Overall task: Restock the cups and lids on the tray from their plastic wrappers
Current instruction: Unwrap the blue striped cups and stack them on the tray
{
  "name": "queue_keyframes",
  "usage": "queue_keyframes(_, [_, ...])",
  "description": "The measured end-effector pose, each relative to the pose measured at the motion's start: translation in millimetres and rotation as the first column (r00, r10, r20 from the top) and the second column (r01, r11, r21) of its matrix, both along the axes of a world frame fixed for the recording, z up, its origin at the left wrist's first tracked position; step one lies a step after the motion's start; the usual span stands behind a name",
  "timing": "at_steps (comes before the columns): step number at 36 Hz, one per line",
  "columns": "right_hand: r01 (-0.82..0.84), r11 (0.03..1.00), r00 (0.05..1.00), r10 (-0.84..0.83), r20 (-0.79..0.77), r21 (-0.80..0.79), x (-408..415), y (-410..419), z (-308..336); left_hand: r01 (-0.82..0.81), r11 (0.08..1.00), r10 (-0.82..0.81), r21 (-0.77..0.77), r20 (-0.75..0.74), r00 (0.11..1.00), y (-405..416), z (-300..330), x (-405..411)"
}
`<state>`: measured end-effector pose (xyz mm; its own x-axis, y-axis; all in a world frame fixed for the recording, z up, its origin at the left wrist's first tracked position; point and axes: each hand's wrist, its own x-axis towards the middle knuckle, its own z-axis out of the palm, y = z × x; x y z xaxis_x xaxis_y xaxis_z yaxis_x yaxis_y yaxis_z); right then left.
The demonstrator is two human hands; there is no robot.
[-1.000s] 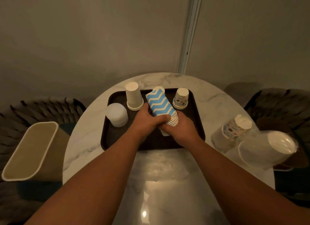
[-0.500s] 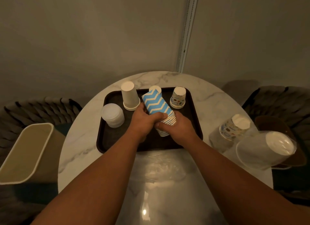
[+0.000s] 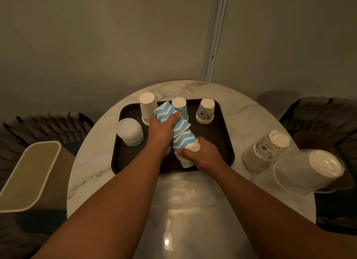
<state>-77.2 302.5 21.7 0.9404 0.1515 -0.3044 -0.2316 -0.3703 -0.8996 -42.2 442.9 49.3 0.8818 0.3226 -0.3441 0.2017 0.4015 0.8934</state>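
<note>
Over the dark tray (image 3: 226, 152), both hands hold a tilted stack of blue zigzag cups (image 3: 183, 137). My left hand (image 3: 162, 131) grips the top part of the stack. My right hand (image 3: 201, 154) grips the lower part near the rims. The top part is shifted away from the rest. On the tray stand an upside-down white cup stack (image 3: 147, 108), a short blue zigzag cup stack (image 3: 180, 105), a patterned cup stack (image 3: 206, 111) and a pile of clear lids (image 3: 129, 132).
A crumpled clear wrapper (image 3: 185, 191) lies on the marble table (image 3: 92, 162) in front of the tray. Wrapped patterned cups (image 3: 270, 144) and wrapped white lids (image 3: 316, 168) lie at the right. A beige bin (image 3: 29, 173) stands left. Dark chairs flank the table.
My left hand has slid up the blue stack and pulled its top part away from the part in my right hand. The view has shifted slightly.
</note>
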Motion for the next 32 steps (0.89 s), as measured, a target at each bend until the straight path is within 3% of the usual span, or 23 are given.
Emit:
queue_keyframes(5, [0.053, 0.997, 0.998, -0.054, 0.015, 0.053, 6, 3, -2, 0.124, 0.99, -0.124, 0.059, -0.004, 0.992, 0, 1, 0])
queue_keyframes(11, [0.091, 0.993, 0.994, -0.095, 0.048, 0.078, 8, 4, -7, 0.127, 0.982, -0.128, 0.14, -0.004, 0.992, 3, 8, 11])
queue_keyframes(18, [0.218, 0.974, 0.973, -0.222, 0.069, 0.061, 15, -5, -24, -0.046, 0.943, -0.017, 0.33, 0.184, 0.983, 21, 27, 54])
queue_keyframes(24, [0.289, 0.954, 0.951, -0.296, 0.092, 0.078, 26, -8, -28, -0.108, 0.754, -0.097, 0.647, 0.273, 0.957, 19, 32, 93])
queue_keyframes(28, [0.306, 0.942, 0.941, -0.321, 0.105, 0.135, 32, -8, -27, 0.017, 0.601, -0.21, 0.799, 0.137, 0.968, 14, 17, 102])
queue_keyframes(32, [0.302, 0.932, 0.938, -0.328, 0.113, 0.203, 34, -8, -26, 0.143, 0.496, -0.263, 0.857, -0.009, 0.965, 14, 3, 106])
